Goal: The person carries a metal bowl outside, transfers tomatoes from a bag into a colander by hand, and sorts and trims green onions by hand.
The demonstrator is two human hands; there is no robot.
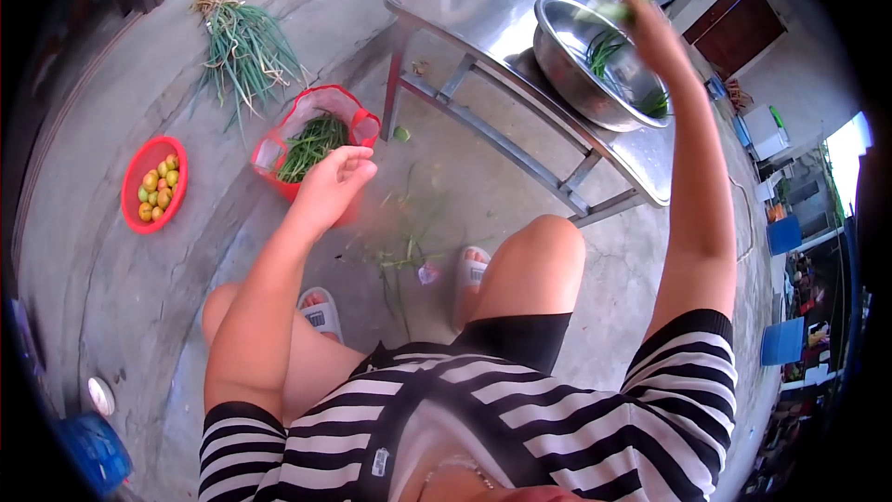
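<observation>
My left hand (336, 184) is loosely curled, with a gap between thumb and fingertips and nothing visible in it. It hovers at the near edge of a red-rimmed bag (275, 141) that holds long green leafy stalks (314, 144). Over the far rim of a steel basin (609, 110) is my right hand (653, 35), smeared by motion. A pale green blur shows beside its fingers, so whether it grips greens is unclear. More green stalks (606, 53) lie inside the basin. Loose green scraps (409, 256) are on the floor between my feet.
The basin stands on a metal table (455, 2) with legs and crossbars at front right. A red basket (184, 153) of tomatoes (156, 188) and a bunch of green onions (243, 46) sit on the concrete floor at left. A blue container (95, 454) is at lower left.
</observation>
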